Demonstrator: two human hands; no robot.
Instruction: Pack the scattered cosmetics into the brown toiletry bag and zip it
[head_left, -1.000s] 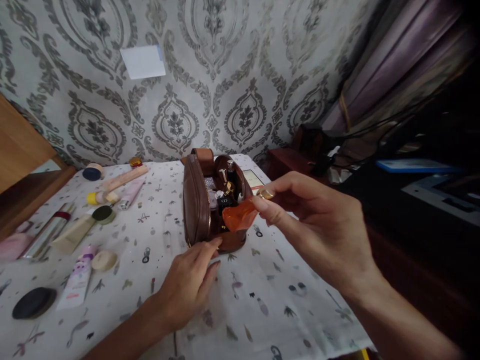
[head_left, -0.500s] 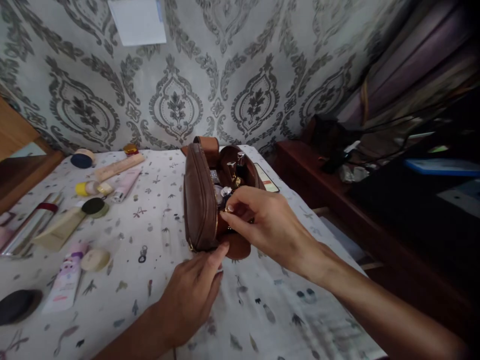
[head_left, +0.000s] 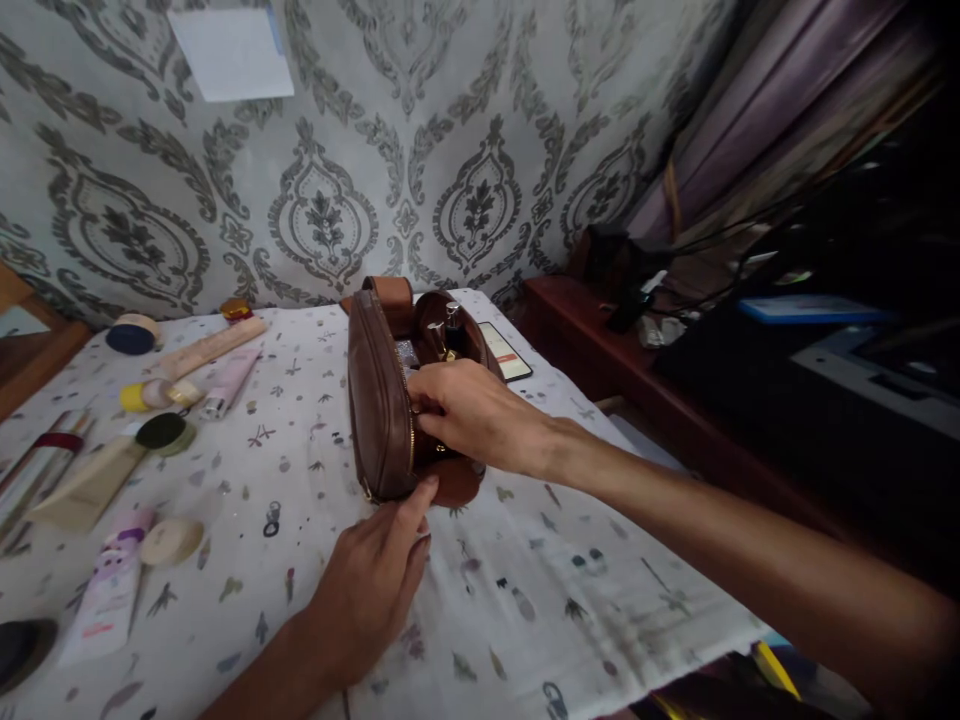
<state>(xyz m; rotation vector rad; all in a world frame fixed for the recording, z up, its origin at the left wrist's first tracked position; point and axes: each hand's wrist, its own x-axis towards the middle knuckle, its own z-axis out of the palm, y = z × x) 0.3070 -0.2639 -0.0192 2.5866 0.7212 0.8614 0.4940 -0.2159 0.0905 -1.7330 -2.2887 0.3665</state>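
A brown zippered bag [head_left: 373,400] stands open on the patterned white cloth, its top gaping to the right. Inside it I see silver-capped bottles [head_left: 452,320], a gold piece [head_left: 450,355] and a glittery item [head_left: 407,354]. My right hand [head_left: 469,410] reaches into the opening, fingers curled; its fingertips are down in the bag, and whatever they hold is hidden. At the near bottom corner, my left hand [head_left: 367,580] is closed with its fingertips on the bag's edge, beside the brown end flap [head_left: 454,485].
Cosmetics lie on the left: a beige tube [head_left: 90,485], a purple-and-white tube [head_left: 112,590], a pink tube [head_left: 231,383], a dark-lidded jar [head_left: 165,433] and a round compact [head_left: 172,541]. A phone [head_left: 506,352] lies behind the bag. A dark red wooden ledge [head_left: 570,320] runs along the right.
My right hand has gone deeper into the bag, so its fingertips are now hidden. My left hand stays at the bag's corner. The view has shifted slightly right.
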